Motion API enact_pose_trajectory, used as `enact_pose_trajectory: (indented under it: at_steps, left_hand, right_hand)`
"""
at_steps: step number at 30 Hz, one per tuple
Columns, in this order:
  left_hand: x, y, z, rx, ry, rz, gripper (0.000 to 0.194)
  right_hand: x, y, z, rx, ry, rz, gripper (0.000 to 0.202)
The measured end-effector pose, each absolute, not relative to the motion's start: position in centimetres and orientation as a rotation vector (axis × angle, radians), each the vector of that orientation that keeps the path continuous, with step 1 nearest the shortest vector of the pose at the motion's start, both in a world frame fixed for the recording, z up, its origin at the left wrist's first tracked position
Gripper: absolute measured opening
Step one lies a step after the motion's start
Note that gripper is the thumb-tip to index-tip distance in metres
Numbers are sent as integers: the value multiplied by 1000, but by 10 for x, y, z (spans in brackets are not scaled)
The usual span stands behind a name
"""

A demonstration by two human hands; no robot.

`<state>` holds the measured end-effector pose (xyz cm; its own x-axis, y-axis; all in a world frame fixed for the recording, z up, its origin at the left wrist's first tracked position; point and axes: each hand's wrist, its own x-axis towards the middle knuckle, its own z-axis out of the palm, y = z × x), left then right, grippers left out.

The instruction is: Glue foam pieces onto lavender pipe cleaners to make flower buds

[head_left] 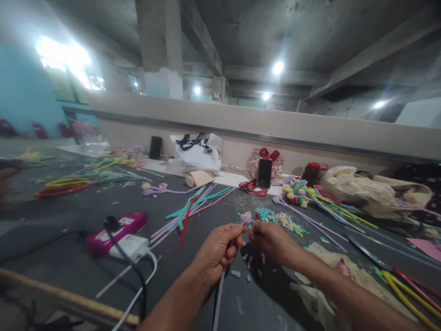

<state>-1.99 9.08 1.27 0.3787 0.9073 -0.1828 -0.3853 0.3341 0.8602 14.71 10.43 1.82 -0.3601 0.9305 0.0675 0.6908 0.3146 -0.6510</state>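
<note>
My left hand point(220, 252) is closed in a pinch around a thin lilac stem point(219, 299), whose lower end runs down toward the table's front. Just above the fingertips shows a small lilac flower head point(245, 217). My right hand point(272, 240) is curled shut right beside it, fingertips close to the left ones; anything inside is hidden. Beyond the hands lie piles of short cut pieces, turquoise point(264, 214) and cream-yellow point(287, 221). A few lilac bits point(235, 274) are scattered beneath the hands. Lilac, teal and red strips point(188, 216) are spread to the left.
A magenta power strip point(136, 220) with a white charger point(129, 247) and cables sits left. Scissors point(368, 253) lie right. Behind stand a phone point(264, 174), white bag point(198, 154), finished flowers point(296, 189) and red-lidded jar point(312, 174). A blurred hand point(5, 181) appears far left.
</note>
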Motion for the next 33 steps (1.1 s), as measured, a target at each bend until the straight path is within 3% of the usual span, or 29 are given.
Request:
enact_pose_trajectory:
  at_steps: [5,10,17,24,31,33]
  left_hand:
    - [-12,85,16,831,763,926,20]
    - [12,68,28,858,746,860,21]
    - [52,41,30,795,800,898,21]
    - [83,20,24,780,780,901,16]
    - [99,15,23,838,826,916,18]
    - [100,16,23,861,834,901,19]
  right_hand:
    - [163,76,35,-1309,-1731,1145,8]
    - [180,48,40,-1189,-1393,1231,12]
    - [199,16,36,-1072,-1120,1170,13]
    - [207,-2,36,-1025,-1116,1053,12]
    - [215,-8,33,-1190,-1307,691,11]
    - [216,-8,35,-1170,-1282,745,11]
